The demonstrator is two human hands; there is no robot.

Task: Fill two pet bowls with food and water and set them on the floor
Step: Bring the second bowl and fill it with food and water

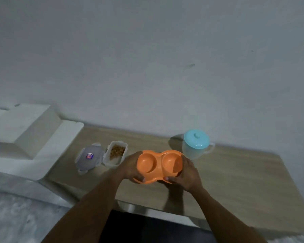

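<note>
An orange double pet bowl with two round wells is held over the wooden table. Both wells look empty. My left hand grips its left end, and my right hand grips its right end, thumbs on the near rim. To the left stands an open clear container holding brown pet food, with its grey lid lying beside it. Behind the bowl on the right stands a clear jug with a light blue lid and a handle on the right.
A white stepped block adjoins the table's left end. A grey wall runs behind the table. The table's near edge has dark space below it, and pale speckled floor shows at lower left.
</note>
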